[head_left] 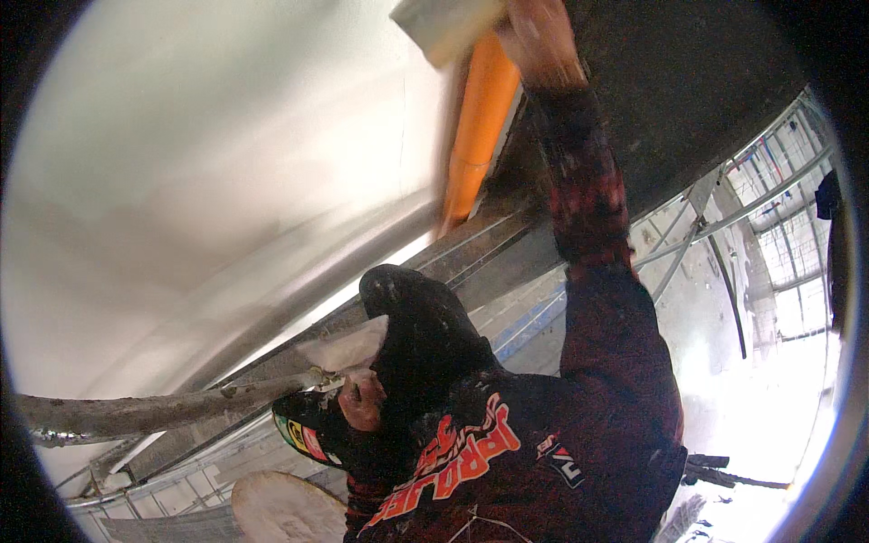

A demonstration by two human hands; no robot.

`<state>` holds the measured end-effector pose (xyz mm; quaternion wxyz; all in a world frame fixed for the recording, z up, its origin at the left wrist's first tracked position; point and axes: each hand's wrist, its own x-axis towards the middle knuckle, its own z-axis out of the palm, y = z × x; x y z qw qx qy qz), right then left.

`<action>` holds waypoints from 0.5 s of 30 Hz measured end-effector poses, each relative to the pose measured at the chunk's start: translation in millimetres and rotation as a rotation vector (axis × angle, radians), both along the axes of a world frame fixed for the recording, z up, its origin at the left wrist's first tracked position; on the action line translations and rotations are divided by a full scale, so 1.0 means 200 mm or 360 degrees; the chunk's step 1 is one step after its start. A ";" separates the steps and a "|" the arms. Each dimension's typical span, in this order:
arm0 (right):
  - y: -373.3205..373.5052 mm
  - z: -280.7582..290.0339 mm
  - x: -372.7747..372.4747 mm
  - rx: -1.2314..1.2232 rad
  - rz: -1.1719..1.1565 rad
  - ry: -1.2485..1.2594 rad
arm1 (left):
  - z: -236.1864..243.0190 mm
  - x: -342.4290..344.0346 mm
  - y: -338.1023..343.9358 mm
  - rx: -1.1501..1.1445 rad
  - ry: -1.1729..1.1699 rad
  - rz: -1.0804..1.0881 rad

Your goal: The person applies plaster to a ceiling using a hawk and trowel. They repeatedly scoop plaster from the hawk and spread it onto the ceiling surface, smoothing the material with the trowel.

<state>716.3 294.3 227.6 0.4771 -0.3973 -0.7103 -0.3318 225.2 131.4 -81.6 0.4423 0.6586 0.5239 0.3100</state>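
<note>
My right hand is raised at the top of the view, at the end of a dark red plaid sleeve. It grips a pale, rectangular block, blurred by motion, beside an orange strip and a large white surface. Lower and to the left, my left hand shows only in part, its fingers closed by a broad pale blade that looks like a putty knife. The blade's handle is hidden. That hand is close to a spattered pole.
A dark panel lies right of the orange strip. Metal rails run diagonally behind my body. A round pale object sits at the lower left. Bent tubes and bright gridded panes fill the right side.
</note>
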 end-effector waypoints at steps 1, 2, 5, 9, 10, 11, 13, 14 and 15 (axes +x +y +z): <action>-0.16 -0.09 -0.13 -0.0467 0.0929 0.0807 | 0.04 -0.02 0.04 -0.0082 0.0016 -0.0082; -0.32 -0.20 -0.27 -0.0609 0.1515 0.1539 | 0.08 -0.03 0.09 -0.0202 -0.0089 -0.0197; -0.66 -0.50 -0.65 -0.1557 0.1332 0.0785 | 0.20 -0.03 0.23 -0.0847 -0.0507 -0.0473; -0.85 -0.73 -0.85 -0.1531 0.1127 -0.0642 | 0.36 0.06 0.37 -0.1166 -0.0360 -0.0819; -0.86 -0.76 -0.83 -0.1526 0.1069 -0.0483 | 0.41 0.10 0.39 -0.1049 -0.0256 -0.0891; -0.85 -0.80 -0.80 -0.1490 0.0985 -0.0402 | 0.46 0.12 0.41 -0.0953 -0.0042 -0.0941; -0.80 -0.89 -0.68 -0.1573 0.0737 -0.0463 | 0.55 0.18 0.42 -0.0549 0.0068 -0.1040; -0.76 -0.95 -0.60 -0.1591 0.0626 -0.0561 | 0.59 0.21 0.43 -0.0546 -0.0037 -0.1063; -0.71 -1.03 -0.52 -0.1594 0.0524 -0.0485 | 0.63 0.22 0.44 -0.0581 -0.0049 -0.1086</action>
